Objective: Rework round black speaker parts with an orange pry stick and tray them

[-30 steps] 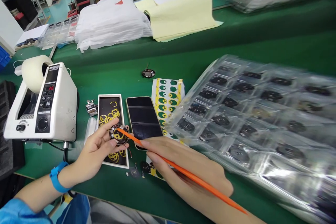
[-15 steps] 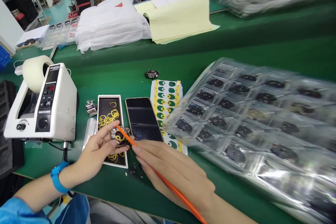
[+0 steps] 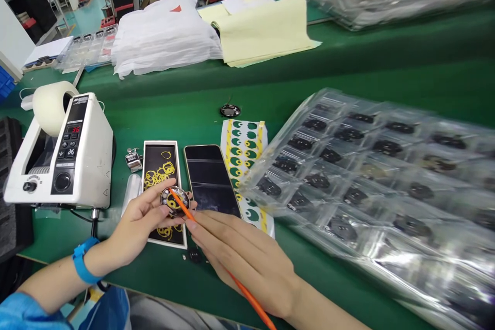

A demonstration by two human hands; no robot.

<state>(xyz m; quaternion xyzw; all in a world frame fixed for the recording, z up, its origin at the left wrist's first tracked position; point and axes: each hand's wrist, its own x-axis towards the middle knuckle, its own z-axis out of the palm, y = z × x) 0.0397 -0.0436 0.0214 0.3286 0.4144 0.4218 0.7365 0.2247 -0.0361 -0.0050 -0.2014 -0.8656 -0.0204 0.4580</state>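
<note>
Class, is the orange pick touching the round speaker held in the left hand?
Cannot tell: the head view shows the pick over the speaker, contact unclear.

"What stands left of the left hand (image 3: 137, 221)?"
"An electronic tape dispenser (image 3: 65, 149), display reading 36, and a tally counter (image 3: 134, 160) just beside it."
"Ahead of the right hand (image 3: 247, 252)?"
"A smartphone (image 3: 211, 180) lying flat, then a green-and-yellow sticker sheet (image 3: 245, 152)."
"To its right?"
"Clear plastic sheets (image 3: 367, 180) with black parts in pockets."
"Farther ahead?"
"White plastic bags (image 3: 166, 36) and yellow paper (image 3: 263, 31)."
</note>
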